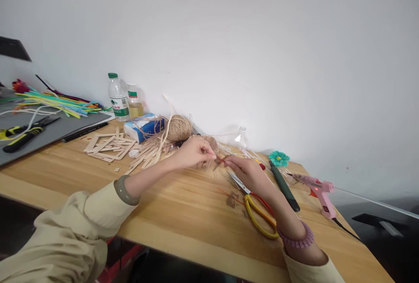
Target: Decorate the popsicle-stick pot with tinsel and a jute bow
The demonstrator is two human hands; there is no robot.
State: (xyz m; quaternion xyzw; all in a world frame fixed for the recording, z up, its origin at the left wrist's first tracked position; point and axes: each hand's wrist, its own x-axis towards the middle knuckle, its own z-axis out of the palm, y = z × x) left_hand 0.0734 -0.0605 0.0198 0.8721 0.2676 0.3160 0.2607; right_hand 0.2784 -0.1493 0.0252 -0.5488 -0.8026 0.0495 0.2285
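Above the middle of the wooden table, my left hand (195,151) pinches one part of a thin reddish cord (220,160). My right hand (248,172) is closed on the same cord a short way to the right, so it spans the small gap between my fingertips. A small brown piece shows just under the cord, too small to make out. Below my right hand lie scissors (252,213) with yellow and red handles, blades pointing away. Left of them, a small brown piece with orange cord (231,200) rests on the table.
Behind my left hand are a twine ball (179,128), a blue-and-white packet (144,127) and wooden sticks (113,147). Two bottles (118,100) stand at the wall. On the right are a dark green tool (284,187), a teal flower (279,158) and a pink glue gun (322,193). Pliers (24,132) lie far left.
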